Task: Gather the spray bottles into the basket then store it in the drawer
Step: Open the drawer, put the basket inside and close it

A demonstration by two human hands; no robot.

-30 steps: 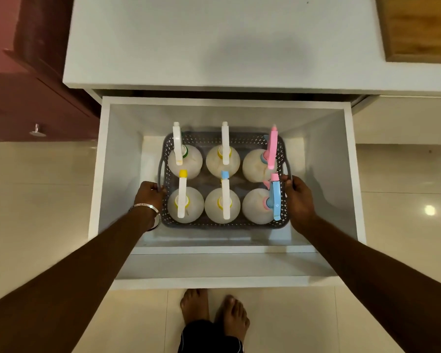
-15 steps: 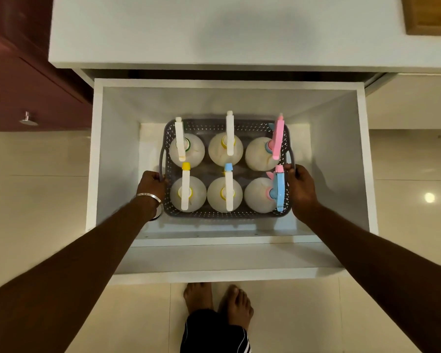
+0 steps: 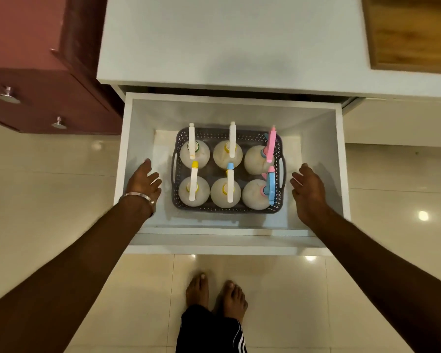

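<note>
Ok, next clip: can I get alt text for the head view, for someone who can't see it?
A grey basket holding six spray bottles sits on the floor of an open white drawer, seen from above. The person's left hand and right hand hover open on either side of it, touching nothing. Bare feet stand on the tiled floor below.

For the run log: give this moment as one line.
basket: in drawer, six bottles inside | left hand: open, off basket | right hand: open, off basket | drawer: open

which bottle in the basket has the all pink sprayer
The back-right spray bottle in the basket: its sprayer is pink throughout. The one in front of it is mostly blue; the other four are white.
</note>
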